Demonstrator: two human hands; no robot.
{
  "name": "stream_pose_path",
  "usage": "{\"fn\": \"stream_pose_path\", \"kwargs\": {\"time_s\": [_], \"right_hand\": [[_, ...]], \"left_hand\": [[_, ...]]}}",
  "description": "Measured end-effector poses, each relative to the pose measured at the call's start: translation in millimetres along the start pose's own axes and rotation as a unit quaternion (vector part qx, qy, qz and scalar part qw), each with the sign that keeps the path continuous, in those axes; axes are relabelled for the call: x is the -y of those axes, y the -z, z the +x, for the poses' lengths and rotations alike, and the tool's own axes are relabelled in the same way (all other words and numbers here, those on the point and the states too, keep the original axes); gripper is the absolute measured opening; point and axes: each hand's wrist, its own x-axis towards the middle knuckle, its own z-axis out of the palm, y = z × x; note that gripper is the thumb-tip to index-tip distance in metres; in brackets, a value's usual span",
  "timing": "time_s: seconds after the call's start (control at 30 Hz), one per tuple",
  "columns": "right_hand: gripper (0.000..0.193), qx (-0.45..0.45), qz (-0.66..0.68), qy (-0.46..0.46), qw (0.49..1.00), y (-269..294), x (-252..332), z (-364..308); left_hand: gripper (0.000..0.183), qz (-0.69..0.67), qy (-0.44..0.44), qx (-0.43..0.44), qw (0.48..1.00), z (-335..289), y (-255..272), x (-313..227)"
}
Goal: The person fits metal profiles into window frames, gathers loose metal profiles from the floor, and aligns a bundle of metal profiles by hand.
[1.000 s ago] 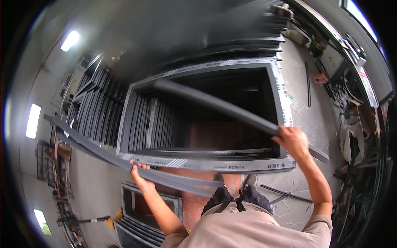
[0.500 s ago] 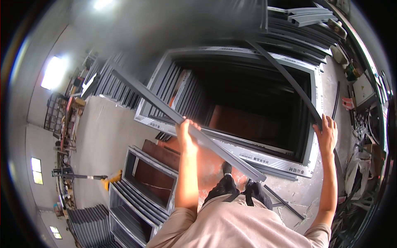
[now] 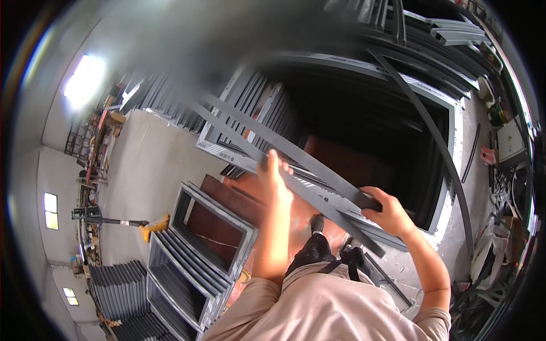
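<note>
My left hand (image 3: 276, 177) is closed round a long grey metal profile (image 3: 333, 213) that slants from upper left down to the right in front of me. My right hand (image 3: 389, 211) grips the near end of a second long grey profile (image 3: 307, 161), which lies close above the first and runs beside it. The far ends of both fade into a blurred dark area. A third, dark strip (image 3: 432, 122) leans across the right side of a stack of large grey rectangular frames (image 3: 455, 148), with neither hand on it.
Smaller grey frames (image 3: 193, 262) stack up at the lower left, beside a yellow-ended tool (image 3: 154, 227). More profiles (image 3: 455, 31) are piled at the far right. Cluttered shelving (image 3: 96, 148) lines the left wall. A dark rod (image 3: 389, 278) lies on the floor near my feet.
My right hand has left the dark strip at the right and come inward onto a second profile beside the left hand's one. The dark strip's near end has dropped lower.
</note>
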Motion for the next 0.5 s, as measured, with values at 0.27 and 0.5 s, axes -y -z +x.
{"fn": "stream_pose_path", "kwargs": {"time_s": [0.27, 0.5], "right_hand": [[0.069, 0.020, -0.059, 0.035, 0.997, 20, -29, -11], [0.058, 0.031, -0.049, 0.061, 0.996, 34, -25, 3]], "left_hand": [[0.019, 0.017, -0.062, -0.123, 0.990, 39, 85, -45], [0.018, 0.013, -0.079, -0.221, 0.972, 37, 110, -32]]}}
